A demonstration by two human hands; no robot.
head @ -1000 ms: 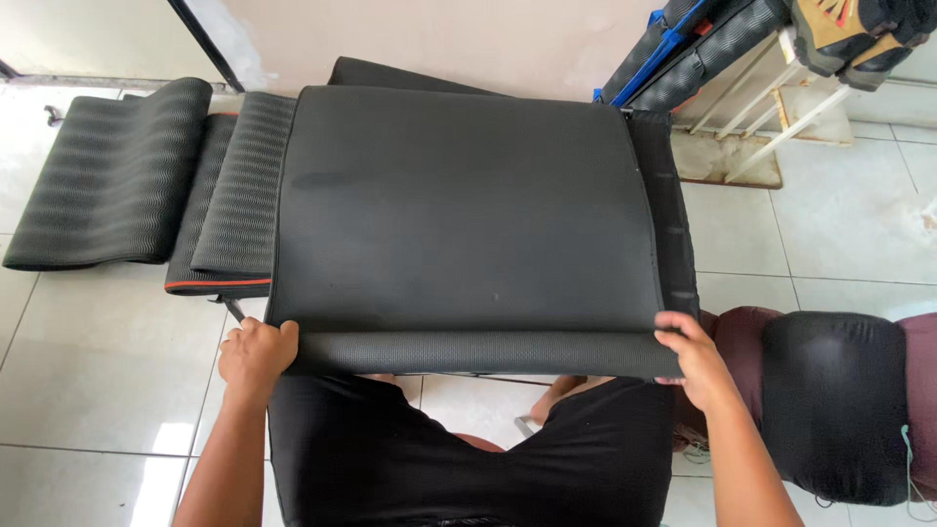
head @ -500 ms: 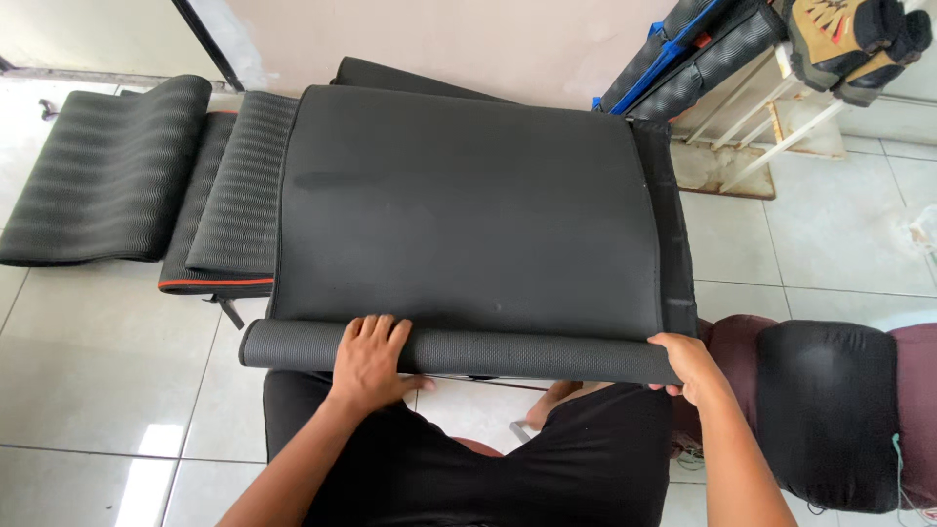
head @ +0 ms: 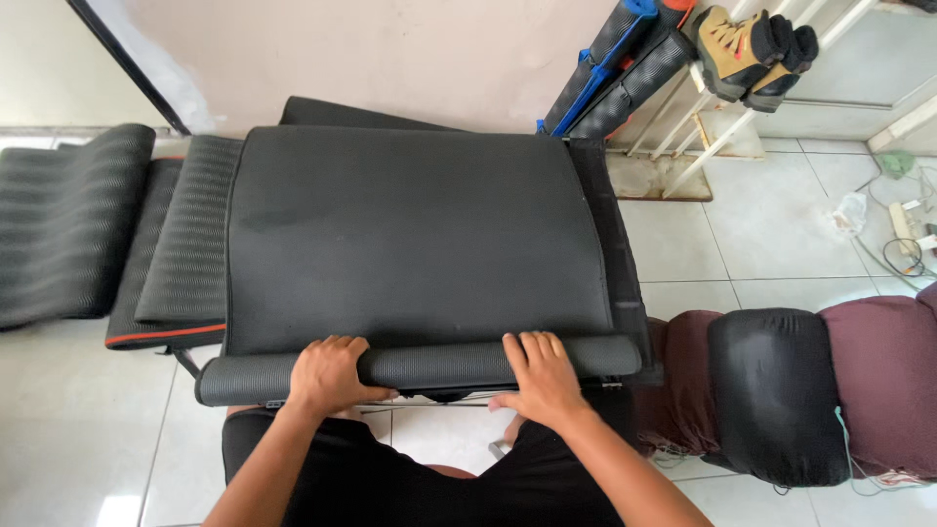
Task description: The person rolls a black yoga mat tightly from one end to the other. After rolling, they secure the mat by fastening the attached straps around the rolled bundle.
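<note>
While both hands press down on it, the rolled edge of the big black mat lies at the near side of the mat, right in front of the person's lap. A second ago that edge was only a thin fold held at the two corners; now it is a fat round tube, and the hands have come in closer together, so the rolling-up looks well started, with most of the mat left flat. The left hand curls over the tube, fingers on top and thumb under, so its grip is wrapped around the roll. The right hand lies flatter, fingers spread across the tube and pushing on it, more a press than a closed grip. The mat looks soft and foamy, dull black, smooth on top, with rounded corners. It rests on a low stand with thin metal legs showing under the roll. To the left lie more ribbed dark mats, bumpy like waves, one with an orange edge. To the right sits a black and maroon cushion. Farther back, tan boots sit on a white rack, and the floor is pale shiny tiles.
</note>
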